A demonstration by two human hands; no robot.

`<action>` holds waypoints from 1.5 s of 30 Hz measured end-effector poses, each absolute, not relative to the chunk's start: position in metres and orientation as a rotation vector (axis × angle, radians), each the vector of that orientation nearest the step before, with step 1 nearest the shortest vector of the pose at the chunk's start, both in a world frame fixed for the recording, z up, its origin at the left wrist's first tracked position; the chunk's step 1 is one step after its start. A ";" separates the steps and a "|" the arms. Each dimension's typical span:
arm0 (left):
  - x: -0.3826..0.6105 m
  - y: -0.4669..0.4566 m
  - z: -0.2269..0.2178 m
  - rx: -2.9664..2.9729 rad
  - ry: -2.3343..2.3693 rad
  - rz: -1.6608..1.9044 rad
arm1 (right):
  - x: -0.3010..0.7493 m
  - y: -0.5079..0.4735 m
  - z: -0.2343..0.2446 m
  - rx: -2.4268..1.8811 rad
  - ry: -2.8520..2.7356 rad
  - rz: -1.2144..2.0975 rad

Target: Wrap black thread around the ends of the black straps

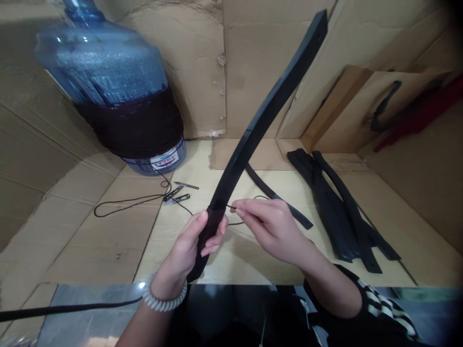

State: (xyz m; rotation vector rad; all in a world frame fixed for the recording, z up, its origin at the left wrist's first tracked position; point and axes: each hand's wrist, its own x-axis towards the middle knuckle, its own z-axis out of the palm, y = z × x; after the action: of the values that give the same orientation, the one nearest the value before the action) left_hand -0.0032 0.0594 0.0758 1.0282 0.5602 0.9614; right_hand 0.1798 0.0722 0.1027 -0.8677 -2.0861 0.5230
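My left hand (193, 238) is closed round the lower end of a long, curved black strip (249, 137), which rises tilted to the upper right. Just above my thumb, a dark brown cord wrapping (216, 216) covers part of the strip. To the right, my right hand (271, 224) pinches a thin dark cord (230, 207) that comes off the wrapping's upper edge. Behind my right hand, a second curved strip (258, 180) lies on the table, partly hidden. More cord (123, 198) loops across the cardboard at the left.
A large blue water bottle (119, 62), wound with dark cord (133, 123), stands at the back left. Small thread snips (177, 198) and a thin blade-like tool (186, 185) lie near it. Several black strips (333, 212) are piled at the right. Cardboard walls (253, 62) surround the table.
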 end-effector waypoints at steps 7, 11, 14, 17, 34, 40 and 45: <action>-0.001 0.054 0.074 1.110 0.636 1.037 | 0.181 0.067 0.098 -0.865 -2.080 0.517; -0.001 0.055 0.074 1.133 0.621 1.102 | 0.181 0.068 0.099 -0.877 -2.071 0.522; -0.001 0.058 0.074 1.106 0.614 1.101 | 0.180 0.069 0.099 -0.886 -2.071 0.520; 0.000 0.060 0.075 1.093 0.625 1.102 | 0.179 0.067 0.098 -0.880 -2.080 0.520; 0.001 0.061 0.072 1.121 0.628 1.019 | 0.177 0.064 0.097 -0.884 -2.097 0.511; 0.002 0.060 0.078 1.119 0.653 1.040 | 0.179 0.067 0.101 -0.913 -2.077 0.500; 0.002 0.058 0.083 1.138 0.696 1.037 | 0.182 0.070 0.102 -0.901 -2.049 0.533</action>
State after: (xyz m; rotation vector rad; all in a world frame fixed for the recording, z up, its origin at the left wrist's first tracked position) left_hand 0.0016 0.0584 0.0830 1.1383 0.6963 1.0366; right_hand 0.1817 0.0702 0.1021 -0.9014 -2.0494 0.5328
